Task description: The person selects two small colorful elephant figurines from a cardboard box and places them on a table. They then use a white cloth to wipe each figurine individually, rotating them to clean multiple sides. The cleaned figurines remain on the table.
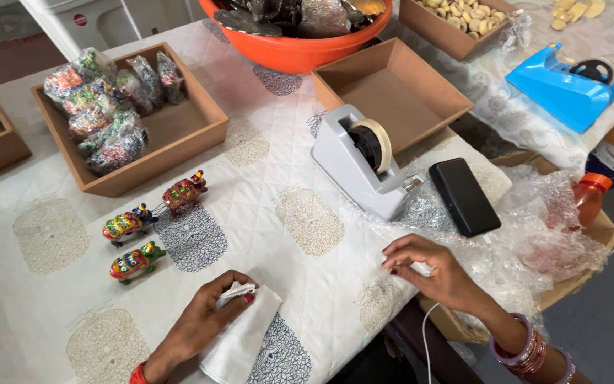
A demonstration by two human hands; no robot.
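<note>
My left hand (204, 320) rests near the table's front edge, its fingers closed on a small white-wrapped piece on top of a folded white cloth (246, 341). My right hand (431, 269) lies fingers-down on the edge of a clear bubble-wrap sheet (534, 227) at the table's right corner. Three painted toy animals (136, 245) stand to the left of my left hand, apart from it. A grey tape dispenser (364, 160) sits just beyond my right hand.
A black phone (463, 195) lies beside the dispenser. A wooden tray (186, 131) of wrapped toys stands at back left, an empty tray (392, 89) at back centre, an orange bowl (296, 50) behind. A blue tape dispenser (559, 85) sits far right.
</note>
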